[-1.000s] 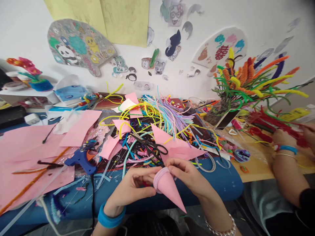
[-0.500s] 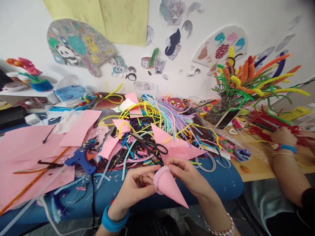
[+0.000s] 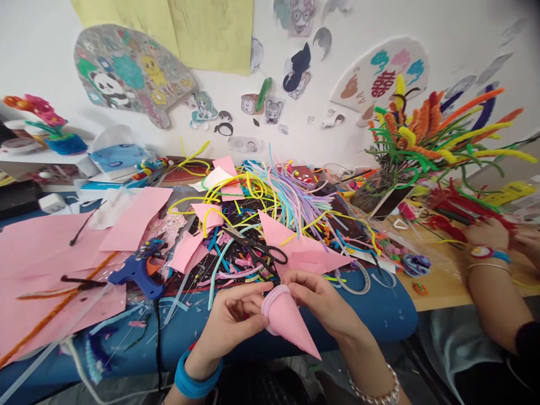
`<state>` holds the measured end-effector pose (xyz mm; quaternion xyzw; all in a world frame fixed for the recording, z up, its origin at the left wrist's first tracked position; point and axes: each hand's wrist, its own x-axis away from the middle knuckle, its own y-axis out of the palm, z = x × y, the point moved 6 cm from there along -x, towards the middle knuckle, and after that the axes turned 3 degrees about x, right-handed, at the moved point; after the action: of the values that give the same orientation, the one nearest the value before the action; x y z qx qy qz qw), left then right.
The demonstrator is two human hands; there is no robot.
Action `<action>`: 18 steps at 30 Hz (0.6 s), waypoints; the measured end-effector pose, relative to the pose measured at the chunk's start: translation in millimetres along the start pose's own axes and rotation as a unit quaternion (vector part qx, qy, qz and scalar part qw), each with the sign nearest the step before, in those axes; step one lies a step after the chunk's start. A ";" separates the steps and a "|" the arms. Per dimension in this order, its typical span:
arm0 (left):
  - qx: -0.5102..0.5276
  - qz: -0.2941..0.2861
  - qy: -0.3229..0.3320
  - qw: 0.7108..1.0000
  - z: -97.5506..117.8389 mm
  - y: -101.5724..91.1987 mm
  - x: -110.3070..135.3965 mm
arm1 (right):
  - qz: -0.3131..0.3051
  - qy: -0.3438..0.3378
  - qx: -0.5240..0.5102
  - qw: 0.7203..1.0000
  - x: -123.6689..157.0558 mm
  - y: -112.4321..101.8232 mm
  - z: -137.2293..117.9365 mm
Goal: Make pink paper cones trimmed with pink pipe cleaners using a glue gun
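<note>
A pink paper cone (image 3: 292, 323) is held between my two hands, its point tilted down to the right. Around its wide rim runs a pale pink pipe cleaner (image 3: 270, 301). My left hand (image 3: 240, 312) pinches the rim from the left, with some fingers tucked inside the opening. On the upper right of the rim, the fingertips of my right hand (image 3: 314, 295) press the pipe cleaner. Just beyond my hands lie black-handled scissors (image 3: 270, 253) and a pink paper offcut (image 3: 295, 244).
A blue glue gun (image 3: 141, 275) rests at the left beside large pink paper sheets (image 3: 37, 242). Pastel pipe cleaners (image 3: 295, 197) pile up in the middle. Colourful pipe-cleaner stems (image 3: 426, 135) stand in a holder at right. A co-worker's hand (image 3: 487, 236) handles red material.
Both hands keep almost the same hold on the cone, which has shifted only very slightly left. The view has moved a little. At the right, the co-worker's hands have moved slightly.
</note>
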<state>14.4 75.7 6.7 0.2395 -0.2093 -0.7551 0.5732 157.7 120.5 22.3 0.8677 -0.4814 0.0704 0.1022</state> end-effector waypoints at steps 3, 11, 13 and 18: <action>0.024 -0.014 -0.012 1.000 0.1 -0.4 -0.8 | -0.002 0.005 -0.003 1.000 -0.3 -0.1 0.8; -0.001 0.037 -0.019 0.999 0.5 -8.2 -2.5 | -0.016 -0.008 0.008 1.000 0.0 2.0 -2.3; -0.009 0.039 -0.017 0.999 -0.2 -8.1 -2.5 | -0.018 -0.013 0.012 1.000 0.4 2.5 -2.7; -0.024 0.038 0.002 0.999 2.9 -6.0 -0.3 | -0.014 -0.017 0.020 1.000 1.0 2.2 -2.7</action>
<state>8.1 77.7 5.5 0.2189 -0.1993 -0.7372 0.6074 156.3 119.2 25.4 0.8774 -0.4690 0.0639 0.0779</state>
